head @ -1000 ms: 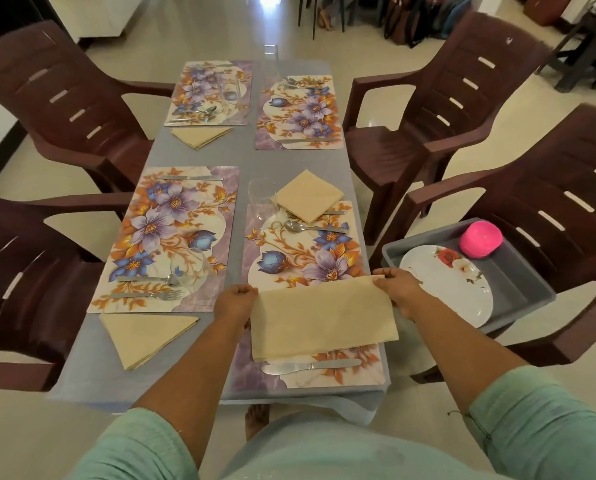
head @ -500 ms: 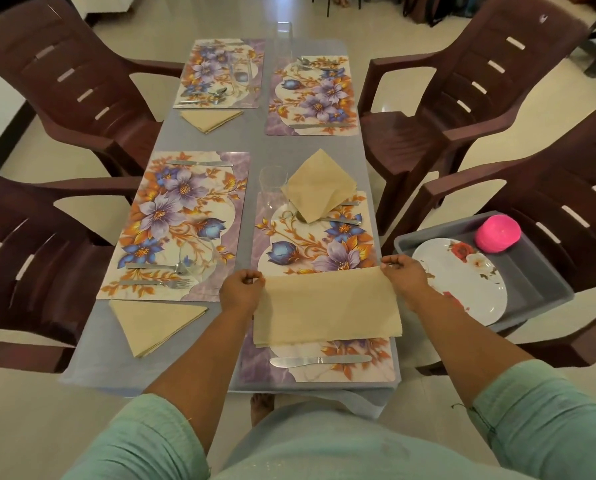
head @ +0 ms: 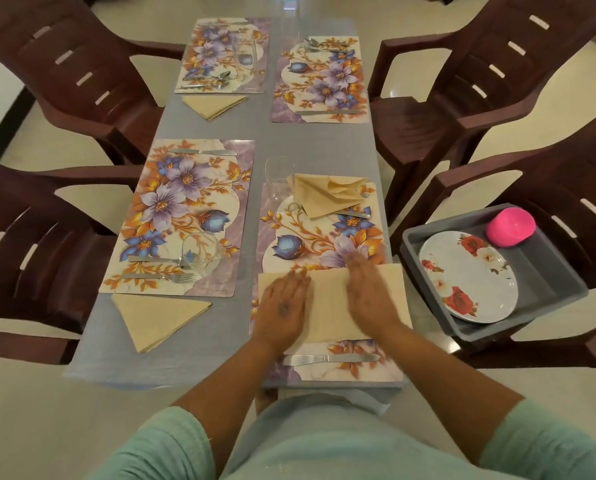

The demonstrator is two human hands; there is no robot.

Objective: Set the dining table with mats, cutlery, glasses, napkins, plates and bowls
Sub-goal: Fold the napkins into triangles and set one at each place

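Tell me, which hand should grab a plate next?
Probably the right hand. The plate lies in the grey tub on the chair off the table's right edge, on that hand's side. The left hand lies flat on the napkin and would have to cross over the right one.

four mats on the tabletop [head: 317, 140], two left, two right. near right mat [head: 324, 237]: both hands, left hand [head: 282, 306] and right hand [head: 369, 296], flat on a napkin [head: 327, 306]; knife [head: 331, 358] nearer; folded napkin [head: 327, 194] and glass [head: 278, 178] at its far edge. right of the tabletop, a tray [head: 546, 271] on a chair [head: 566, 188] holds a plate [head: 469, 275].
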